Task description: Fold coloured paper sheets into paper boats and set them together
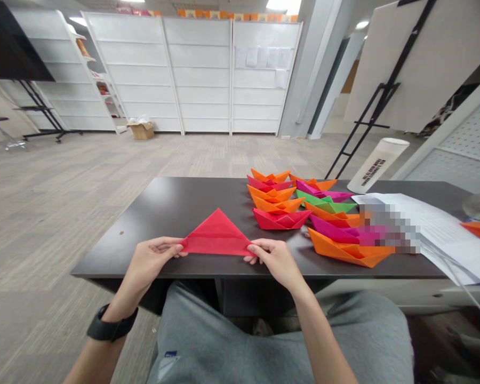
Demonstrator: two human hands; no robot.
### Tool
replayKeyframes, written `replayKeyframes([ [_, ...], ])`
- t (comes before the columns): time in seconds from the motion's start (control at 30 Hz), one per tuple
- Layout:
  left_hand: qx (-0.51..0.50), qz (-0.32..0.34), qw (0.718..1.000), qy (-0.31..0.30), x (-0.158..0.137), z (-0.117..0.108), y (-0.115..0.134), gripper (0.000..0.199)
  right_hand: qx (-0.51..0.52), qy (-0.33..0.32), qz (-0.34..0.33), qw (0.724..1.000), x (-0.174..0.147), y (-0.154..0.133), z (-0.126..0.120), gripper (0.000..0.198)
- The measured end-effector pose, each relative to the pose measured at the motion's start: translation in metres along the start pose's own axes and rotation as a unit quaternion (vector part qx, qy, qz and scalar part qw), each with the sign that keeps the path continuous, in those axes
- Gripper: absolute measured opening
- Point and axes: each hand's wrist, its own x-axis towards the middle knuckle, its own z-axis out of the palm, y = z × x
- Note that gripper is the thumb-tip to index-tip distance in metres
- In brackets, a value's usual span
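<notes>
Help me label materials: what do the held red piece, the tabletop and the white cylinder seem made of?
Red piece: likely matte paper, from its flat creases. Tabletop: perhaps dark laminate, satin, from its soft sheen. White cylinder: smooth with printed lettering; plastic or card, unclear.

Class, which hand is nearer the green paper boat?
Right. The right hand, below and left of the green boat in view, pinches the red paper; the left hand is farther left, at its other corner.
</notes>
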Motion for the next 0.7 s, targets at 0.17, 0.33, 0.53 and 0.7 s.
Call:
replayKeyframes([
  [0.17, -0.004, 0.003, 1.000, 0.018, 0.001, -0.002, -0.001, 0.039, -0.007, -0.084, -0.049, 0.995, -0.004, -0.001, -0.006, 0.026],
  [0.33, 0.001, 0.000, 1.000, -0.003, 0.000, -0.004, 0.003, 0.040, 0.000, -0.010, -0.052, 0.999, 0.000, 0.006, -0.002, 0.029],
  [0.53, -0.015, 0.005, 1.000, 0.001, 0.000, -0.006, 0.002, 0.037, 0.004, 0.021, -0.043, 0.999, 0.002, 0.011, -0.004, 0.031],
  [0.7, -0.048, 0.005, 0.999, -0.003, -0.001, -0.008, 0.000, 0.040, 0.040, 0.033, -0.037, 0.998, 0.003, 0.012, -0.005, 0.035],
])
